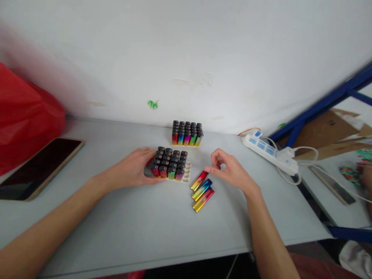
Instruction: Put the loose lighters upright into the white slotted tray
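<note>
My left hand (136, 167) is wrapped around the left side of a white tray (186, 174) of lighters. Upright lighters (170, 162) with black tops and shiny coloured bodies fill several rows of it; the column of holes at its right end holds none. To the right of the tray, my right hand (228, 170) has its fingers curled, and the thumb lies at the upper end of a red-and-yellow lighter (199, 180), whose top is hidden there. Just below lie a blue-and-yellow lighter (202, 190) and another red-and-yellow lighter (204, 200), side by side and slanted.
A second block of upright lighters (187, 133) stands near the wall. On the right is a white power strip (270, 153) with cables, beside a blue metal frame (322, 106). A phone-like dark tablet (40, 166) and a red bag (26, 116) are at left.
</note>
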The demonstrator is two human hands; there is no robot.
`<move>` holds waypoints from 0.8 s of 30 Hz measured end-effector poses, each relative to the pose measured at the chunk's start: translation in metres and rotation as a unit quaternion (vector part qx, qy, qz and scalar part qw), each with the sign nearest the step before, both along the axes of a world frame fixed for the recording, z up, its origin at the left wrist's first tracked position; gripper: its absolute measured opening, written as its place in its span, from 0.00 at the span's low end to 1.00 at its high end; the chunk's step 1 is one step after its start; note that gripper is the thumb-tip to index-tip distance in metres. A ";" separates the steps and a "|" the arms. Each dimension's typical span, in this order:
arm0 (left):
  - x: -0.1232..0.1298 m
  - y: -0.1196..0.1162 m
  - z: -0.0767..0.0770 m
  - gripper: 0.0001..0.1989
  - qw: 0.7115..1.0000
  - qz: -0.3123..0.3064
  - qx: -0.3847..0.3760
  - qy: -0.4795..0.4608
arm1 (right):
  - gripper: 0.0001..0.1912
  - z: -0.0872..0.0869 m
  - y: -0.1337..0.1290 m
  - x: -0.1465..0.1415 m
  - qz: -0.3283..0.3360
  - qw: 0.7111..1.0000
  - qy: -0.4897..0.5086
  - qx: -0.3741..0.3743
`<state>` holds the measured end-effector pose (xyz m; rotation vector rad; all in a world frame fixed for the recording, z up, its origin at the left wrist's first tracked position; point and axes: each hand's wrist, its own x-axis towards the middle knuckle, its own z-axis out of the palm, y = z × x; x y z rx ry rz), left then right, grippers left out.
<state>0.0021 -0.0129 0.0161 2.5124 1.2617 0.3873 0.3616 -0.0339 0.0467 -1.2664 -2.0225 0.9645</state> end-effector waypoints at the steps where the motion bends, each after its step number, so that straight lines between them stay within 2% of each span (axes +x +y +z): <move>1: 0.001 0.000 -0.002 0.28 1.000 0.006 0.004 -0.002 | 0.20 0.002 0.000 0.003 0.018 1.000 0.005 -0.018; 6: 0.003 0.002 -0.005 0.34 1.000 0.011 -0.007 -0.005 | 0.16 0.000 0.002 0.017 0.090 0.991 -0.006 -0.095; 10: 0.001 0.004 -0.005 0.35 1.000 0.009 -0.011 -0.006 | 0.17 -0.007 0.005 0.021 0.127 0.983 -0.002 -0.136; 16: -0.001 0.008 -0.012 0.34 1.000 0.002 0.009 -0.026 | 0.15 -0.011 0.009 0.023 0.154 0.977 -0.053 -0.135; 24: 0.001 0.007 -0.006 0.33 0.999 0.002 -0.009 -0.040 | 0.15 -0.008 0.006 0.023 0.144 0.979 -0.057 -0.135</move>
